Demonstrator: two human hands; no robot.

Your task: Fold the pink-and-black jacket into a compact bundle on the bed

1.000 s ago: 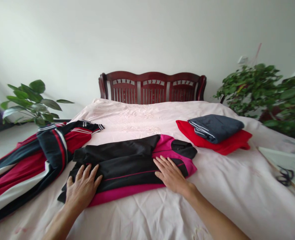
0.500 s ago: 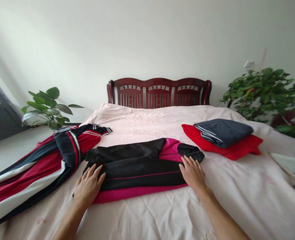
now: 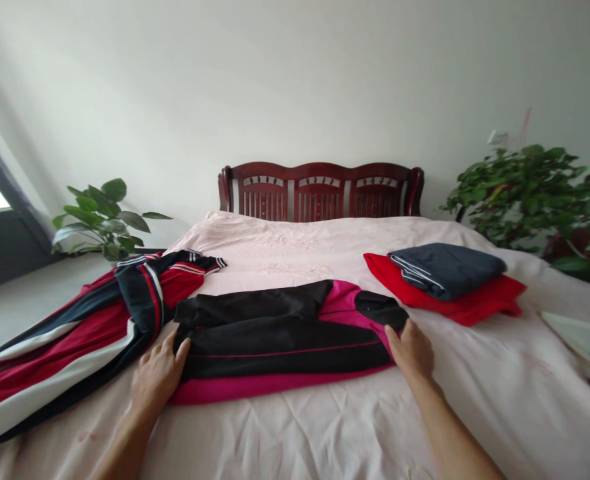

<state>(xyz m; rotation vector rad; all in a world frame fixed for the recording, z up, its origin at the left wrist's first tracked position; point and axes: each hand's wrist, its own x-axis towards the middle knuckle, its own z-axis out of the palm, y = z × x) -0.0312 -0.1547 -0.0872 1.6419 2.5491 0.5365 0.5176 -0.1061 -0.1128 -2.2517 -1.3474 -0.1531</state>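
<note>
A black jacket with magenta panels (image 3: 285, 340) lies folded on the bed, one black sleeve across its middle. My left hand (image 3: 155, 377) rests open against its left edge, with the fingertips on the black cloth. My right hand (image 3: 411, 350) lies flat at the right edge, touching the magenta side near the black shoulder. Neither hand grips the cloth. To the left, a loosely laid red, black and white striped tracksuit top (image 3: 69, 347) lies close to my left hand.
A navy folded garment (image 3: 447, 270) sits on a red folded garment (image 3: 479, 300) at the right of the pale pink bedcover (image 3: 295, 427). A dark wooden headboard (image 3: 319, 193) stands behind, with leafy potted plants (image 3: 107, 220) (image 3: 519, 193) at both sides.
My hands have moved apart, the left outward to the jacket's left edge and the right to its right edge. The jacket's left side now sits further in, and the view has tilted slightly.
</note>
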